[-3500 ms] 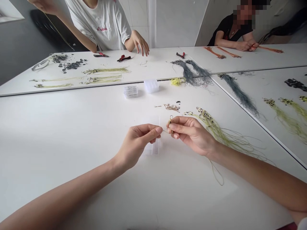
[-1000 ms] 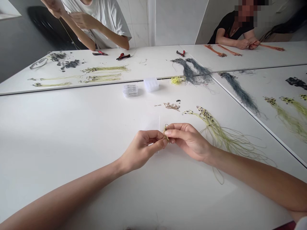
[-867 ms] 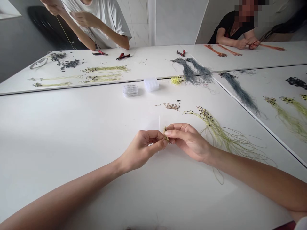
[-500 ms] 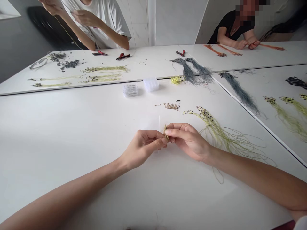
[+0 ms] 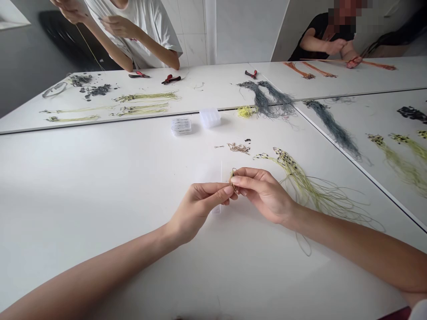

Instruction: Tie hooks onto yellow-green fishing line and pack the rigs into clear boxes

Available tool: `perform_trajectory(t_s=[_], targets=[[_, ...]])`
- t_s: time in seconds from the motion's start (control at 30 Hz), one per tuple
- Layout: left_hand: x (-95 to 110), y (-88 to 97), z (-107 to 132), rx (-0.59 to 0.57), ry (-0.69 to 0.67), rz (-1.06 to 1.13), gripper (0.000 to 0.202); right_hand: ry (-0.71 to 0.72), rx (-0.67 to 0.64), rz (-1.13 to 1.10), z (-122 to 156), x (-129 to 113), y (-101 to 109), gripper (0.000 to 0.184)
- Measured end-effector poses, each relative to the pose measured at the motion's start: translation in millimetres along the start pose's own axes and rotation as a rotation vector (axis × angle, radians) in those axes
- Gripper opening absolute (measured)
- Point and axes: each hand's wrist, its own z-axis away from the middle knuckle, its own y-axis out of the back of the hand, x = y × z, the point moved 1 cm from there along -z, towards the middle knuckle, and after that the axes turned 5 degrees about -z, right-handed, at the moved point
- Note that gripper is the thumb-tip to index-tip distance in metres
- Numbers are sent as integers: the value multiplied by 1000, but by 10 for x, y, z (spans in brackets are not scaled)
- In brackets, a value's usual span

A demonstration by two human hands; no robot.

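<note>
**Hands meet fingertip to fingertip over the white table**

Both forearms reach in low and meet mid-table! The right hand (image 5: 263, 195) pinches a small wire hook with yellow-green line (image 5: 233, 178) between thumb and fingers, and the left hand (image 5: 196, 210) grips it from the other side. Just right of them lies a bundle of yellow-green lines (image 5: 308, 193); a clear plastic box (image 5: 216, 209) sits beneath the left hand, on the white table (image 5: 83, 178).
</note>
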Motion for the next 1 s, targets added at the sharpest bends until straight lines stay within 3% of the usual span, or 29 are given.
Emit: perform_trajectory(t_s=[0.57,1.0], targets=[[-38,-37,-4,7,8,114,25,-9,45,-38,37,33,-36,7],[8,-32,9,1,-36,52,31,3,-26,-16,47,53,-31,8]])
